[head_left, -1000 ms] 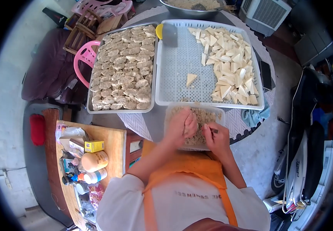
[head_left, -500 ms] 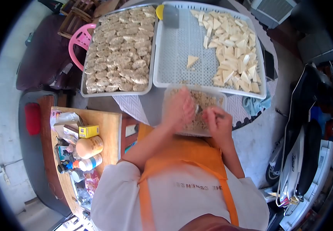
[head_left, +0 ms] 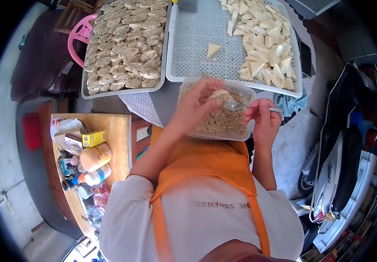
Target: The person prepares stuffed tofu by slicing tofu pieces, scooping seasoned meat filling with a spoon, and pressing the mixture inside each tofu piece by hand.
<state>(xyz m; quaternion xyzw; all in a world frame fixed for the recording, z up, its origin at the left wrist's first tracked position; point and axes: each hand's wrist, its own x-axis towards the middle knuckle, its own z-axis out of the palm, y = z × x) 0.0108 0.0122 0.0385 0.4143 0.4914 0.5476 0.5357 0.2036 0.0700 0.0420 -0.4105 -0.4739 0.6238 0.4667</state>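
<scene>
My left hand (head_left: 198, 104) is curled around a pale tofu piece (head_left: 220, 94) above a clear plastic container (head_left: 250, 132). Crumbly brownish filling (head_left: 224, 121) fills the container. Between its fingers, my right hand (head_left: 264, 114) grips the handle of a metal spoon (head_left: 233, 105). The spoon's bowl is close against the tofu piece; whether they touch I cannot tell. Beyond the container stands a white perforated tray (head_left: 188, 56) with many cut tofu pieces (head_left: 264, 43) heaped on its right side. One loose tofu triangle (head_left: 213, 50) lies apart on it.
A metal tray of filled, lumpy pieces (head_left: 127, 48) stands at the back left, beside a pink chair back (head_left: 80, 35). To the left, a wooden cabinet (head_left: 121, 131) carries bottles and boxes. A blue cloth (head_left: 291, 102) hangs at the table's right edge; a scooter (head_left: 336, 174) stands farther right.
The view has shifted, so the trays appear higher. My hands, blurred before, now show clearly, with the tofu piece in the left and the spoon brought up beside it.
</scene>
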